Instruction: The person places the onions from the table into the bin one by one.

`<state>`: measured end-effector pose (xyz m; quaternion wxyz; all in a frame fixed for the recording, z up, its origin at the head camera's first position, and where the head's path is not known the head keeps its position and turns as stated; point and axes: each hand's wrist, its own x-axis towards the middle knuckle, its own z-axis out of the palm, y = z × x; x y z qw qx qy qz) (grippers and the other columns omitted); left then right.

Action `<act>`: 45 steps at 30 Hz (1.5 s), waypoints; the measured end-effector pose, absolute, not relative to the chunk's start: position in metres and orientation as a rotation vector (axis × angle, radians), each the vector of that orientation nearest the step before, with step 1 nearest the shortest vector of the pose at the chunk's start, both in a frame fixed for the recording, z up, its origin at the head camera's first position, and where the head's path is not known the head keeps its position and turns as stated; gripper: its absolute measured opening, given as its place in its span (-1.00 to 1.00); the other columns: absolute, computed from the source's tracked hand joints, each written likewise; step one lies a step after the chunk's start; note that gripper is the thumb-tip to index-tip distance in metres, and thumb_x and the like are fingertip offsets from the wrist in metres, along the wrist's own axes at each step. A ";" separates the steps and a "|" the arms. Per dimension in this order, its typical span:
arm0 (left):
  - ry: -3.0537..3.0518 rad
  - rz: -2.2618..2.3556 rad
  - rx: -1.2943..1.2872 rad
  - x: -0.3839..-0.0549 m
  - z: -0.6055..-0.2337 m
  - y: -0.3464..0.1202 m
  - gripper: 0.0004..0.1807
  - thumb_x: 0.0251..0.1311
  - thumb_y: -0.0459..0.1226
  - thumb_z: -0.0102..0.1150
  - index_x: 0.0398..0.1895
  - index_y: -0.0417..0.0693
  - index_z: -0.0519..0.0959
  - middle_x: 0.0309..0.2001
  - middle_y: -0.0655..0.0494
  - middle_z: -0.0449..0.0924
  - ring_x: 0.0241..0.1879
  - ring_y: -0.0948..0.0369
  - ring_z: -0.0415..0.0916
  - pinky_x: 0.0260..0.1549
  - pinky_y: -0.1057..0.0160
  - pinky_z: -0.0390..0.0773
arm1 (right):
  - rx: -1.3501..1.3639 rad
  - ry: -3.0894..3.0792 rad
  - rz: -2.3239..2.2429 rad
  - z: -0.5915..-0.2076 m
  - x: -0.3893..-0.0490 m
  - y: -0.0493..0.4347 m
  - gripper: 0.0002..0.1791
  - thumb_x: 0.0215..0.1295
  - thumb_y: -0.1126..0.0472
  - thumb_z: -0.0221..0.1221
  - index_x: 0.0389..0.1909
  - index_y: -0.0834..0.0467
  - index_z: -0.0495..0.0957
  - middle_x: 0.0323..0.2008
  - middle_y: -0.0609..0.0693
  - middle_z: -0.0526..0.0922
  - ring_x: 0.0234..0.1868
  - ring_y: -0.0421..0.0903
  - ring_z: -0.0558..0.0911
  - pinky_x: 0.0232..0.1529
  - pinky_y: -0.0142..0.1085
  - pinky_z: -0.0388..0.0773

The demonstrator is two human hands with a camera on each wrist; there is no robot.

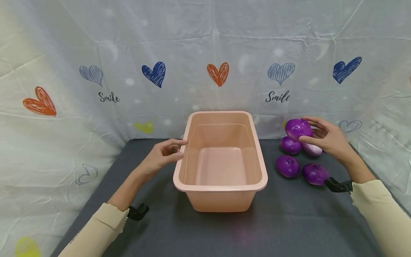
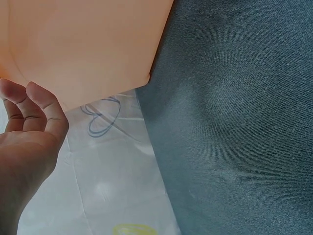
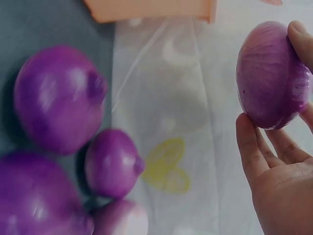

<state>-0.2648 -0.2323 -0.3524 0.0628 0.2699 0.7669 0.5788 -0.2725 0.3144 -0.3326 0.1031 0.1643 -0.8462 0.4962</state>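
we held our right hand [image 1: 325,137] out, fingers pinching a purple onion [image 1: 297,128] above the counter [image 1: 282,214], near four other onions [image 1: 288,166]; its long axis lay roughly sideways. our left hand [image 1: 158,155], fingers loosely bent, touched the rim of an upright peach tub [image 1: 219,188], its inner floor visible.

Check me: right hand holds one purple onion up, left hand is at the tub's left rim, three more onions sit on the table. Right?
The count is wrong: the head view shows four more onions on the table. The right hand holding one purple onion and the left hand at the tub's left rim stand.
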 end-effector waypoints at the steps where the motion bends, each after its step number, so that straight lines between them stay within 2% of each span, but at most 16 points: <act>1: 2.318 1.753 0.809 -0.265 -0.352 -0.232 -0.47 0.42 -0.30 0.23 0.42 -0.15 0.44 -0.03 -0.20 0.57 -0.03 -0.02 0.56 0.03 0.06 0.55 | 0.503 -2.483 1.473 -0.331 -0.275 0.311 -0.31 0.32 0.30 0.37 0.44 0.11 0.40 0.34 0.08 0.42 0.20 -0.14 0.48 0.10 -0.54 0.41; 8: 2.332 1.749 0.780 -0.266 -0.353 -0.231 -0.48 0.41 -0.30 0.24 0.42 -0.10 0.46 0.01 -0.18 0.57 -0.01 -0.02 0.56 0.05 0.06 0.54 | 0.592 -2.418 1.537 -0.320 -0.282 0.286 -0.28 0.27 0.37 0.38 0.44 0.20 0.38 0.32 0.12 0.44 0.19 -0.10 0.51 0.12 -0.48 0.45; 12: 2.339 1.744 0.787 -0.266 -0.354 -0.231 -0.47 0.43 -0.30 0.22 0.44 -0.08 0.44 0.04 -0.17 0.57 0.03 -0.02 0.55 0.07 0.03 0.53 | 0.583 -2.424 1.549 -0.314 -0.284 0.275 -0.25 0.27 0.35 0.39 0.46 0.18 0.35 0.35 0.16 0.41 0.23 -0.01 0.50 0.11 -0.45 0.47; 16: 2.338 1.750 0.783 -0.266 -0.356 -0.232 -0.47 0.44 -0.31 0.21 0.45 -0.09 0.42 0.05 -0.17 0.57 0.01 -0.01 0.56 -0.02 0.06 0.56 | 0.616 -2.406 1.567 -0.310 -0.286 0.264 -0.26 0.26 0.34 0.40 0.46 0.14 0.37 0.35 0.16 0.42 0.24 0.07 0.49 0.08 -0.43 0.50; 23: 2.326 1.766 0.786 -0.265 -0.358 -0.232 -0.46 0.45 -0.32 0.18 0.46 -0.13 0.40 0.02 -0.20 0.57 -0.08 0.03 0.55 -0.16 0.08 0.58 | 0.792 -2.366 1.604 -0.303 -0.293 0.245 -0.26 0.23 0.41 0.40 0.44 0.16 0.39 0.31 0.10 0.47 0.23 0.01 0.51 0.12 -0.36 0.50; 30: 2.320 1.769 0.770 -0.265 -0.359 -0.232 -0.46 0.45 -0.29 0.19 0.46 -0.09 0.40 0.05 -0.19 0.58 -0.05 0.00 0.57 -0.14 0.05 0.61 | 0.916 -2.353 1.628 -0.298 -0.296 0.222 -0.23 0.18 0.41 0.44 0.43 0.16 0.40 0.31 0.13 0.47 0.22 0.04 0.54 0.11 -0.29 0.53; 39: 2.313 1.782 0.779 -0.265 -0.359 -0.231 -0.46 0.46 -0.29 0.17 0.46 -0.11 0.40 0.03 -0.20 0.58 -0.05 0.00 0.58 -0.12 0.04 0.61 | 1.101 -2.299 1.677 -0.296 -0.302 0.201 -0.22 0.14 0.47 0.44 0.40 0.31 0.37 0.31 0.17 0.47 0.21 0.06 0.56 0.11 -0.22 0.55; 42: 2.307 1.788 0.789 -0.265 -0.360 -0.231 -0.47 0.46 -0.30 0.16 0.46 -0.11 0.40 0.01 -0.20 0.58 -0.08 0.01 0.58 -0.15 0.04 0.62 | 1.137 -2.286 1.708 -0.296 -0.303 0.196 -0.22 0.15 0.47 0.44 0.41 0.28 0.38 0.33 0.18 0.46 0.21 0.08 0.56 0.14 -0.17 0.53; 45: 2.307 1.794 0.798 -0.265 -0.361 -0.231 -0.47 0.47 -0.30 0.16 0.46 -0.10 0.40 -0.02 -0.20 0.58 -0.11 0.00 0.58 -0.18 0.04 0.63 | 1.168 -2.255 1.759 -0.298 -0.304 0.193 -0.25 0.19 0.49 0.39 0.42 0.29 0.37 0.35 0.19 0.43 0.26 0.19 0.51 0.18 -0.11 0.49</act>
